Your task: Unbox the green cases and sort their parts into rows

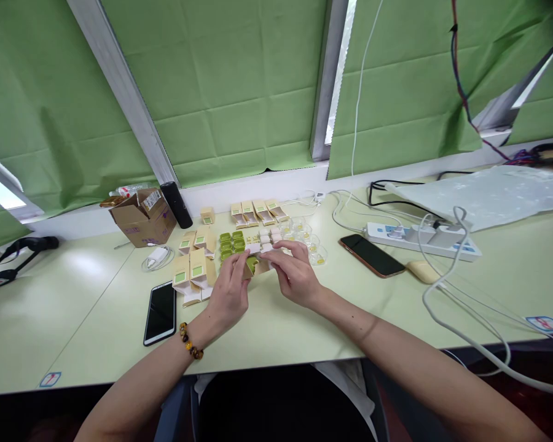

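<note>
Over the middle of the table, my left hand (230, 290) pinches a small brown cardboard box (262, 268) with white inner flaps. From the other side, the fingers of my right hand (295, 274) are closed on its flap. Something green shows at the box, partly hidden by my fingers. Just beyond my hands stand several green square cups (225, 246), several pale pink pieces (275, 232) and several clear round containers (319, 255) with yellow bits in them. Open boxes (198, 270) with green squares stand left of my left hand, and another row of boxes (253, 212) is at the back.
A phone (160, 313) lies at the left, another phone (371, 255) at the right. Beside that are a power strip (424, 239) and loose white cables (442, 307). A carton (144, 218) and a black cylinder (176, 205) stand by the wall.
</note>
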The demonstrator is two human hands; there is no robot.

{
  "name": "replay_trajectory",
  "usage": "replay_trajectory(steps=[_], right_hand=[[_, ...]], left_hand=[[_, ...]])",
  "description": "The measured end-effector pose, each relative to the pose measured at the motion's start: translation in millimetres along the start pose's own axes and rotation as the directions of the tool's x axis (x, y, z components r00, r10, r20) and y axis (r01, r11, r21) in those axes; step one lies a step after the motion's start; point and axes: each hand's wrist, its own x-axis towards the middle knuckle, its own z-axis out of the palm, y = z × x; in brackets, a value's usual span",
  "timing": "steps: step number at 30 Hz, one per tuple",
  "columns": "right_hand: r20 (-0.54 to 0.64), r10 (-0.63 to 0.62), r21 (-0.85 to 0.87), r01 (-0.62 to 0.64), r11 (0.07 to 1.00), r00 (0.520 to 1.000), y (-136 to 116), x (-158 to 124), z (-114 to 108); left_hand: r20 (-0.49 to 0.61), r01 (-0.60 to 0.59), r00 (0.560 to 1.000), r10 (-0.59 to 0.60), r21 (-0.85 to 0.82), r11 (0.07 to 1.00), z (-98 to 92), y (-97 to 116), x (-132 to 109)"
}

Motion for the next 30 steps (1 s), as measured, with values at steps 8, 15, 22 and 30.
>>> replay_trajectory(steps=[8, 15, 22, 30], right_hand=[[-0.111, -0.06, 0.05, 0.066, 0.997, 0.992, -6, 7, -6], [0.009, -0.002, 0.045, 0.002, 0.999, 1.0, -5, 2, 1], [0.136, 0.299, 0.054, -0.308, 0.95, 0.945, -12, 2, 7], [0.173, 0.433, 0.203, -0.462, 0.863, 0.885, -15, 2, 12]], left_hand=[[-0.031, 0.019, 0.999, -0.018, 0.036, 0.999, -1.5, -1, 2], [-0.048, -0.077, 0.995, 0.085, 0.152, 0.985, -1.7, -3, 2], [-0.02, -0.199, 0.976, 0.218, 0.336, 0.921, 0.1, 1, 0], [0.031, -0.177, 0.983, 0.179, 0.396, 0.901, 0.7, 3, 0]])
